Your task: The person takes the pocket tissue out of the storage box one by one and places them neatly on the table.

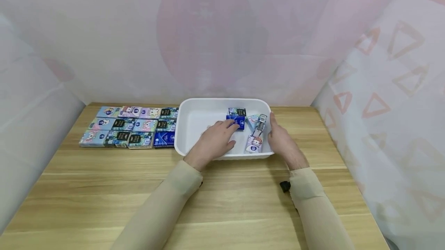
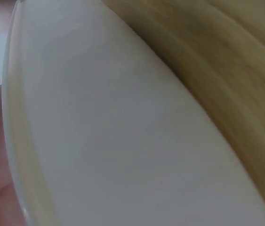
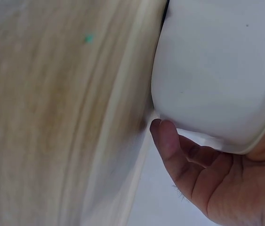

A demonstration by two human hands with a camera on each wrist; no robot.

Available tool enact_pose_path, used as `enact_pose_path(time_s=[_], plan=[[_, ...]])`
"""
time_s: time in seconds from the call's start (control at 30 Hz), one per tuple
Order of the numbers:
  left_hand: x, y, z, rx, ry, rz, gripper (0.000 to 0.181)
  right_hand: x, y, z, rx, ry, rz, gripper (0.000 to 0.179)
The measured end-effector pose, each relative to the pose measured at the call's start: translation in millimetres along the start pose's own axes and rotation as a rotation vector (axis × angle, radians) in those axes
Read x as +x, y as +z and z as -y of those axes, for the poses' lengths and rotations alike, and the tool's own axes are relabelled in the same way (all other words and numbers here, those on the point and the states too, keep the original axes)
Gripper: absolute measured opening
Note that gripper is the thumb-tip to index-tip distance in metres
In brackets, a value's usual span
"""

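A white plastic tray [image 1: 205, 107] stands on the table, with several small tissue packs in its right half. Over its front rim reaches my left hand [image 1: 215, 140], fingertips touching a dark blue tissue pack [image 1: 237, 121] and thumb apart from it. A dark floral pack [image 1: 237, 111] lies just behind the blue one. My right hand [image 1: 282, 142] holds the tray's right end, its fingers [image 3: 170, 141] curled against the outer wall in the right wrist view. Close by inside are a purple cartoon pack [image 1: 254, 144], a tilted floral pack [image 1: 260, 123] and a partly hidden light blue pack [image 1: 252, 120].
Left of the tray, several tissue packs [image 1: 123, 124] lie in three rows on the wooden table [image 1: 222, 203], the nearest touching or almost touching the tray. Pale printed cloth [image 1: 121, 49] hangs behind and at both sides.
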State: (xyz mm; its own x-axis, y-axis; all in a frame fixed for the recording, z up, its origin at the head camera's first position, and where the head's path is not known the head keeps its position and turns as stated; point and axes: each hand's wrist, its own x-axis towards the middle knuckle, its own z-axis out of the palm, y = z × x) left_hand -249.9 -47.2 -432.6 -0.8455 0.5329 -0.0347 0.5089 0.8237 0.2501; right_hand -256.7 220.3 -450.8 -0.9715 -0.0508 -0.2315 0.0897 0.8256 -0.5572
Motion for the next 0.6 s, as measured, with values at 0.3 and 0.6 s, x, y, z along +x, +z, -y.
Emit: enact_pose_path(time_s=[0.3, 0.6], plan=[[27.7, 9.5, -7.0, 0.048, -0.019, -0.021, 0.066, 2.0, 0, -5, -0.003, -0.011, -0.010, 0.081], [46.0, 17.7, -11.8, 0.045, -0.044, 0.028, 0.065, 2.9, 1, -6, -0.013, -0.030, -0.006, 0.082]])
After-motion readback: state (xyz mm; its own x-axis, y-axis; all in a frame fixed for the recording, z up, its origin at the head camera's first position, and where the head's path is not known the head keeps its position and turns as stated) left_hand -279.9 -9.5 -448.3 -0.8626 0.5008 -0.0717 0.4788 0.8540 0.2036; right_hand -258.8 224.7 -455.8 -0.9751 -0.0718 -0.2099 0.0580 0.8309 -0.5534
